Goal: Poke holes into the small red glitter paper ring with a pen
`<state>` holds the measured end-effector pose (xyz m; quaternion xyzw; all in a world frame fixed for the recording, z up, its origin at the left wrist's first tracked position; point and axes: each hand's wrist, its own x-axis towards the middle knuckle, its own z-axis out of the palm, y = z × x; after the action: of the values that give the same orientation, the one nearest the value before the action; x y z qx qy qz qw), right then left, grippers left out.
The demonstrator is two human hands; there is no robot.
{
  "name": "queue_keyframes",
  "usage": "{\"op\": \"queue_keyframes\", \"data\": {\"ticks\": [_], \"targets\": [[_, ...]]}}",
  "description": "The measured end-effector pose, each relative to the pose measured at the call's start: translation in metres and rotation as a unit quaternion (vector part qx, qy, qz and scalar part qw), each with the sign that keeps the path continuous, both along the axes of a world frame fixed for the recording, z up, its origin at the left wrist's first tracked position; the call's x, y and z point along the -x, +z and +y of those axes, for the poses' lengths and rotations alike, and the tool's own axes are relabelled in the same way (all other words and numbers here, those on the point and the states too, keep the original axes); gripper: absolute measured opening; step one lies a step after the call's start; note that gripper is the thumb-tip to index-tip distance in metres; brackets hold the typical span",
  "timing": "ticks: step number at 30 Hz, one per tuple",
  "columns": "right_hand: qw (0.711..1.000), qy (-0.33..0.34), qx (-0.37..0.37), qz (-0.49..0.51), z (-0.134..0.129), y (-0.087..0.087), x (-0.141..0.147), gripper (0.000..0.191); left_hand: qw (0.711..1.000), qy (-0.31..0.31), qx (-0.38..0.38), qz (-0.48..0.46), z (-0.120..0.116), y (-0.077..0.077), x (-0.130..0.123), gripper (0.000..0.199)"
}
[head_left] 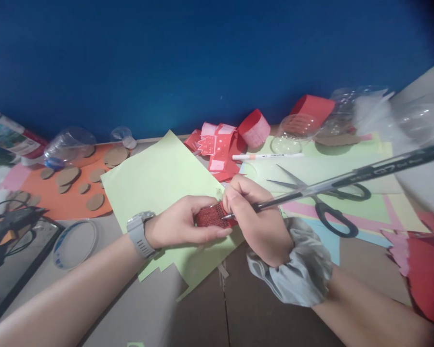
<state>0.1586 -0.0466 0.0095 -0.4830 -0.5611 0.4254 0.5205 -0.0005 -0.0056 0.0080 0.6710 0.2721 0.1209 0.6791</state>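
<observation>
My left hand [183, 224], with a grey watch on its wrist, pinches a small red paper piece [211, 217] marked with a dark grid pattern. My right hand [256, 212], a grey scrunchie around its wrist, grips a black pen [347, 179] whose tip touches the red piece. Both hands rest over a pale green paper sheet [159, 178] on the table.
Black-handled scissors [325, 202] and a white marker [271, 156] lie right of my hands. Red paper pieces [220, 144] sit behind. Cardboard discs on orange paper [72, 188], a tape ring [74, 243], a glue gun [10, 224] and plastic bottles [67, 144] are left.
</observation>
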Motion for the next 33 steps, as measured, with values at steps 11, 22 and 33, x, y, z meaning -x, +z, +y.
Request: {"op": "queue_keyframes", "data": {"ticks": [11,22,33], "targets": [[0.996,-0.016,0.044,0.073,0.0011,0.0005,0.0001,0.029,1.0,0.017,-0.008,0.004,-0.0002,-0.0008,0.0015,0.023],[0.998,-0.018,0.034,0.053,-0.0012,-0.0001,0.0013,0.03,0.999,0.033,0.0,-0.007,-0.001,-0.003,0.0016,0.023],[0.999,-0.03,0.026,0.022,-0.001,0.0017,0.0016,0.031,0.999,0.026,0.017,-0.017,0.0,-0.0025,0.0017,0.021]]}}
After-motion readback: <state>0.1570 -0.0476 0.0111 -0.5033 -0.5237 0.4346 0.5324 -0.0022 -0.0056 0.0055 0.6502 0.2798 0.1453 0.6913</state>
